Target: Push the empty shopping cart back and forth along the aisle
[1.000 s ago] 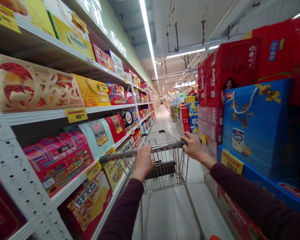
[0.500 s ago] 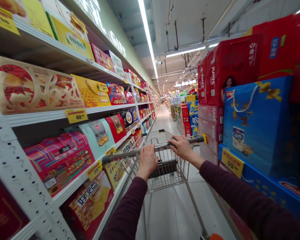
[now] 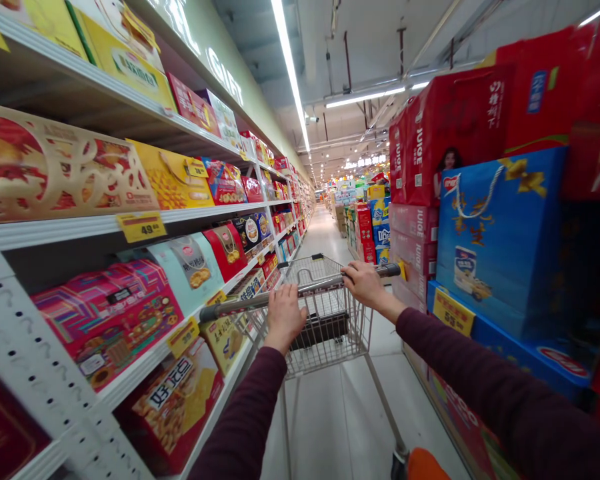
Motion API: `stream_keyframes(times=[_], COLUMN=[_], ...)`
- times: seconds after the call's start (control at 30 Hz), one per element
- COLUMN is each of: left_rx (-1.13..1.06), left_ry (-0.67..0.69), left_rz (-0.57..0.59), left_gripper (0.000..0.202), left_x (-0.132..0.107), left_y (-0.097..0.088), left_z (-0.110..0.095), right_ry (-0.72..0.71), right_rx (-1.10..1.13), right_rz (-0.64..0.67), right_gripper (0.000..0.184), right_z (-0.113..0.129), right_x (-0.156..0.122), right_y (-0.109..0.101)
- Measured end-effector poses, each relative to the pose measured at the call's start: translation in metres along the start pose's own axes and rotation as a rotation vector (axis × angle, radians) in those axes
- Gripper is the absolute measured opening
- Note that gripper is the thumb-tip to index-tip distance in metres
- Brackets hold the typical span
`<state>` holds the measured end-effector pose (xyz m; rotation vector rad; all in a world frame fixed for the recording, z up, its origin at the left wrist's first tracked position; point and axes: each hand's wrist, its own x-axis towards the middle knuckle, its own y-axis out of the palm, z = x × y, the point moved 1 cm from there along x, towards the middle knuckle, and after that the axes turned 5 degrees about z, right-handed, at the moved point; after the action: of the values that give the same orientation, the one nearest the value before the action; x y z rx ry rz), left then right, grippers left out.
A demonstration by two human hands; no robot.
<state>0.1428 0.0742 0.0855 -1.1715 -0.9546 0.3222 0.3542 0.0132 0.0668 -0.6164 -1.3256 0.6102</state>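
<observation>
Both of the person's hands rest on the grey handle bar (image 3: 250, 299) of a wire shopping cart (image 3: 330, 353), which stands ahead of the body in a supermarket aisle. The left hand (image 3: 286, 319) lies over the bar left of centre, its fingers (image 3: 293, 297) curled forward around it. The right hand (image 3: 364, 285) closes over the bar further along, towards its right end. Both grips look wrapped and closed, not spread, though the bar and the knuckles hide the fingertips.

As far as the view shows, the hands carry nothing but the bar. Inside the basket, beyond the grip, a dark flat-looking object (image 3: 315, 331) lies low; the wire mesh blurs it, so what it is cannot be made out, and no other goods can be seen in the cart.

Left of the grip, white shelving (image 3: 35, 353) holds rows of boxed gift packs with yellow price tags. Right of it, a blue gift bag (image 3: 495, 240) stands near stacked red juice cartons (image 3: 455, 127). An orange object (image 3: 425, 465) is cut off by the lower edge, below the right sleeve (image 3: 480, 373), and cannot be identified. The cart's front wheels are out of view.
</observation>
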Motion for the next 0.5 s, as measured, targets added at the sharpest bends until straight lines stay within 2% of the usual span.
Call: stream_keyframes(times=[0.1,0.2,0.33,0.4,0.5], left_rx=[0.016,0.049,0.058,0.053,0.053], left_ry=[0.028,0.024,-0.001,-0.008,-0.012], left_rz=[0.003,-0.034,-0.095,-0.100,-0.089], left_gripper=[0.054,0.052,0.050,0.048,0.047], left_x=[-0.001,-0.005,-0.007,-0.006,-0.003], left_y=[0.000,0.000,0.003,0.005,0.005], left_z=[0.008,0.016,0.018,0.016,0.012], right_ry=[-0.078,-0.065,0.075,0.109,0.127], right_rx=[0.001,-0.056,-0.129,-0.133,-0.095], right_rz=[-0.017,-0.004,0.013,0.023,0.025], right_gripper=[0.026,0.025,0.028,0.029,0.029], right_z=[0.003,-0.023,-0.060,-0.063,-0.045], right_x=[-0.002,-0.007,-0.011,-0.009,-0.003], right_y=[0.002,-0.008,-0.023,-0.024,-0.016])
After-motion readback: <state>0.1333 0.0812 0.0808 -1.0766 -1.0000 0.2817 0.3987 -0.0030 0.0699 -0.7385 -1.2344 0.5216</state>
